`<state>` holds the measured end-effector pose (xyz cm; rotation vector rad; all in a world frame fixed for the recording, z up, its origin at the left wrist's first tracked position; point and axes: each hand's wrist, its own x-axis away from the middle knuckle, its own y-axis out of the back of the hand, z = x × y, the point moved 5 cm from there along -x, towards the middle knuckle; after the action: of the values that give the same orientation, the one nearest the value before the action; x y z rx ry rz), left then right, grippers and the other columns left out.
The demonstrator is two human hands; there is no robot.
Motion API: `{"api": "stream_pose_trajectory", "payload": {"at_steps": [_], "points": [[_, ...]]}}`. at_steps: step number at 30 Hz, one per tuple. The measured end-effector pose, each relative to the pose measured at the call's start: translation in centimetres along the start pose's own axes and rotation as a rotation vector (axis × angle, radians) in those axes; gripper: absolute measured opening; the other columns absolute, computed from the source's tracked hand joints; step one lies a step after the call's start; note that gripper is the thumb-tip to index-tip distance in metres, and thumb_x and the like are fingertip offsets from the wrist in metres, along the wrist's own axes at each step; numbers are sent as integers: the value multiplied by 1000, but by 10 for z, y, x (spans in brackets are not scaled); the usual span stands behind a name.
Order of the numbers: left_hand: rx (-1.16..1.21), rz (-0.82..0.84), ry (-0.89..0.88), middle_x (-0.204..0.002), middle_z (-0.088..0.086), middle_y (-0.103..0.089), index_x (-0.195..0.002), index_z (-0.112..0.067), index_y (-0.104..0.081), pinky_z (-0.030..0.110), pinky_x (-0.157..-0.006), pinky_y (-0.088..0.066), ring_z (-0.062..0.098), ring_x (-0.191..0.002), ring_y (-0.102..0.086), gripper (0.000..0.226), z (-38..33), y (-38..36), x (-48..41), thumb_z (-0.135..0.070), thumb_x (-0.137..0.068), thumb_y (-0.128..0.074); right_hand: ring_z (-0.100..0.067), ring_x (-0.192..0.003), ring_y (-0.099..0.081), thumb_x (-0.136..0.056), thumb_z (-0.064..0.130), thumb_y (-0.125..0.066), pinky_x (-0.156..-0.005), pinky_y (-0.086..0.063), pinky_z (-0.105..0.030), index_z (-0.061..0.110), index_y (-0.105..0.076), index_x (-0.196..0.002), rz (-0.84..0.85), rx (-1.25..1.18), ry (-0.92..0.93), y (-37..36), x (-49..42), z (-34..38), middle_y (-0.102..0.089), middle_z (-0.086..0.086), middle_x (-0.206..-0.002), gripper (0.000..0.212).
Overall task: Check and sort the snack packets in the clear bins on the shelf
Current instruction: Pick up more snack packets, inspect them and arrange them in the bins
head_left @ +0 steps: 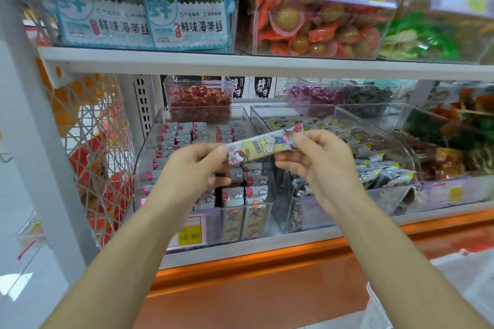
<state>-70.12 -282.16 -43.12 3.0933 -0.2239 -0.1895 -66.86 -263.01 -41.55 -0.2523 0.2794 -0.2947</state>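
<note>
Risk: packet (263,148) was held only by its crimped ends, so pulling the ends apart could probably tear a seal. A slipped pinch could drop it into the wrong bin, since it hung at frame centre right over the divide between the left clear bin (149,147) and the right clear bin (401,125) of darker packets. Left hand (197,168) pinched the lower-left end, thumb on top, fingers curled under. Right hand (318,160) pinched the upper-right end the same way. Both grips were closed tight on the wrapper, with nothing else touched. Matching packets stood in rows in the left bin below, behind the yellow price tag (189,235).
</note>
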Motion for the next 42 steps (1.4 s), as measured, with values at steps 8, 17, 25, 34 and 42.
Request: {"api": "stream_pose_trajectory", "payload": {"at_steps": [8,17,25,34,42], "points": [[249,-24,65,-62,-1,-54,-96,-9,-60,17,-49,-50,6,-52,-58,17,4,-2,2,-25,-93,-54,-19,-66,-71,-87,15,-59,-58,-57,-25,2,-58,-83,114,-290,-164,-1,7,-10,-72,-11,-72,13],[449,-2,101,-60,0,-52,-99,-6,-60,12,-46,-49,3,-46,-52,11,0,-4,3,-8,-90,-54,-18,-65,-71,-91,7,-53,-56,-56,-23,-1,-57,-89,88,-340,-202,2,6,-16,-72,-10,-71,10],[229,-10,-90,-76,-1,-65,-91,-20,-65,21,-66,-56,4,-62,-63,19,-10,-3,6,-9,-95,-49,-26,-74,-71,-95,7,-50,-64,-58,-31,11,-64,-101,81,-36,-21,1,7,-9,-63,-9,-97,16],[36,5,-147,-105,-1,-66,-103,-27,-63,29,-81,-55,11,-85,-70,21,-11,-3,9,-12,-88,-62,-18,-92,-68,-89,-9,-50,-66,-58,-31,12,-55,-91,108,116,62,-1,8,-8,-63,-12,-107,22],[-173,61,-189,-101,-6,-65,-105,-37,-64,5,-58,-44,-2,-77,-62,33,-17,-7,15,-13,-83,-68,-19,-79,-68,-86,8,-64,-63,-58,-30,8,-69,-82,54,197,110,1,9,-4,-69,-12,-88,7]]}}
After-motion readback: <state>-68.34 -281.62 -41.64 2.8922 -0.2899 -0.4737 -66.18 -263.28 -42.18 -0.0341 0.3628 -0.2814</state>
